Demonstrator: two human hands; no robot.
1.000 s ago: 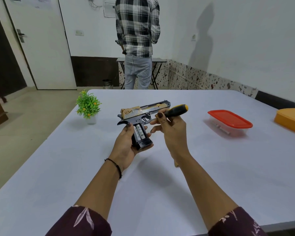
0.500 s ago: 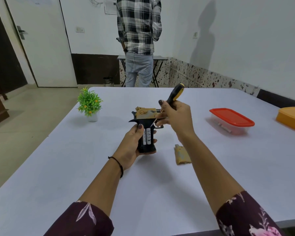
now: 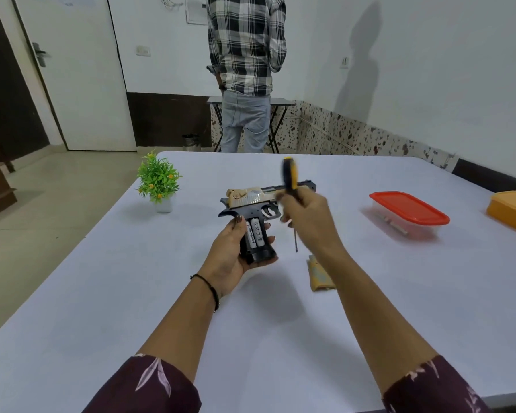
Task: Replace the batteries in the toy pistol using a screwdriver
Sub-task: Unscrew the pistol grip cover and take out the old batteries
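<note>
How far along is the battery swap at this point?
Done: cover is off, lying on the table. In hand: left hand holds the pistol, two batteries showing in its grip; right hand grips the screwdriver. Left, if these are old: swap them, refit cover.

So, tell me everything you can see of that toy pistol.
The toy pistol looks plastic: black frame and handle, pale gold slide, barrel pointing right. The handle's side is open, showing two white batteries side by side. The left hand grips the handle, holding it above the table.
</note>
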